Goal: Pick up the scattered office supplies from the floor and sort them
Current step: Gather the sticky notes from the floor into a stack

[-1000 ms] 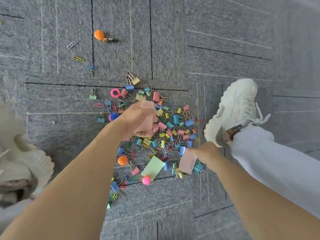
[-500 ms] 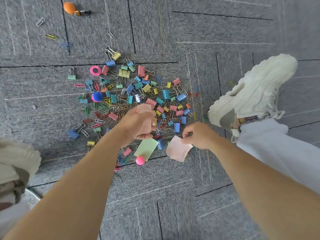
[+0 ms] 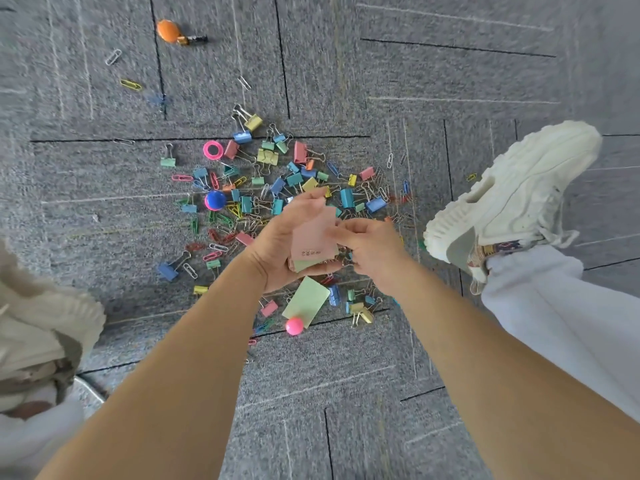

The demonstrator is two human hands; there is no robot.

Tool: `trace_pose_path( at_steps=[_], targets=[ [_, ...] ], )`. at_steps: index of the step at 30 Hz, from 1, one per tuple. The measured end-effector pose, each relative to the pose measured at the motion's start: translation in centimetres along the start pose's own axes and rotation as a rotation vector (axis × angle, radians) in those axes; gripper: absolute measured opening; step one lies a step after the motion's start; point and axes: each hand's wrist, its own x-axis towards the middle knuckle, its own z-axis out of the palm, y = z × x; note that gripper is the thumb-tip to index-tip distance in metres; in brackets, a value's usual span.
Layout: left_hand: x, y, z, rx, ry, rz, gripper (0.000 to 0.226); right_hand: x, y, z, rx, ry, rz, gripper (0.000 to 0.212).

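Over grey carpet (image 3: 450, 81), stacking pink notes (image 3: 313, 237) into the gripping left hand (image 3: 280, 244), pinched by the right hand (image 3: 374, 247); next, probably lifting the green note (image 3: 306, 299).

Right hand (image 3: 374, 249) apparently brought its pink note (image 3: 313, 233) into left hand (image 3: 275, 245).

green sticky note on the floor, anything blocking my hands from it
Nothing covers the flat green paper sticky note, but a glossy pink ball sits against its near corner and a blue metal binder clip lies by its right edge. The left hand and right hand hover above it, both holding pink paper notes.
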Motion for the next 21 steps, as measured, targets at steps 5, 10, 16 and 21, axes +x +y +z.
trace_pose_path(
  at_steps=[5, 10, 16, 21],
  targets=[
    [-0.3, 1.1, -1.4, 0.010, 0.061, 0.053, 0.022, 0.1, 0.9, 0.5, -0.125, 0.138, -0.061, 0.042],
    [-0.9, 1.4, -3.9, -0.037, 0.112, 0.051, 0.048, -0.8, 5.0, 1.7, -0.969, -0.075, -0.157, 0.033],
    [-1.1, 1.6, -4.6, 0.034, 0.185, 0.030, 0.078, -0.5, 6.2, 4.3, -1.207, -0.021, -0.172, 0.020],
    [-1.3, 2.0, -4.3, 0.101, 0.271, 0.029, 0.054, -0.1, 3.2, 2.3, -0.897, -0.210, -0.057, 0.020]
  ],
)
